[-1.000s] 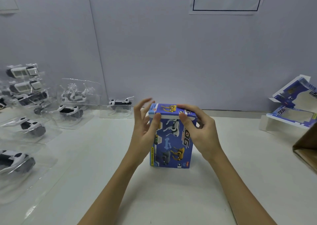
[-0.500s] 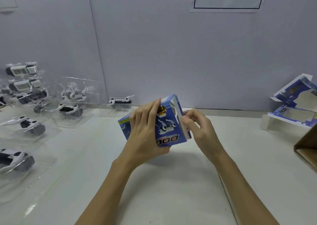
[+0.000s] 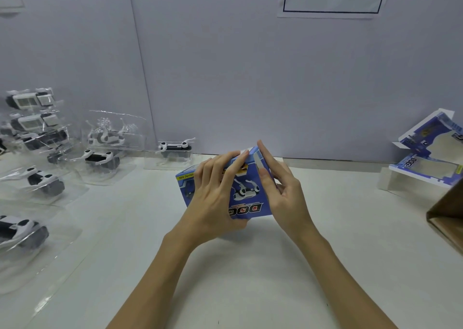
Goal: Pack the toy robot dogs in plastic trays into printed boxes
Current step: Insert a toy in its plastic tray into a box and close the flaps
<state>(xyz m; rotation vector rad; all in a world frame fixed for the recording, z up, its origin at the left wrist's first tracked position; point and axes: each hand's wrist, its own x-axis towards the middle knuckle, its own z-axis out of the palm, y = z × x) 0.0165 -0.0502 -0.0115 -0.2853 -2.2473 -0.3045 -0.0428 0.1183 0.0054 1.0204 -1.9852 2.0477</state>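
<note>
Printed box (image 3: pixel 246 198) held tilted above the middle of the surface (image 3: pixel 250 278), "DOG" lettering upside down. Left hand (image 3: pixel 213 198) gripping its front face, fingers curled over the top edge. Right hand (image 3: pixel 280 193) with straight fingers pressing the end flap. Toy robot dogs in plastic trays (image 3: pixel 42 183) along the left edge. Flat printed boxes (image 3: pixel 431 168) at the far right corner.

Trayed dogs (image 3: pixel 45 185) left, box (image 3: pixel 246 193) centre (between hands), flat boxes (image 3: pixel 431 158) right

Blue printed box (image 3: pixel 248 193) (white dog artwork), black-and-white toy dogs (image 3: pixel 45 182), brown carton (image 3: pixel 448 218)
</note>
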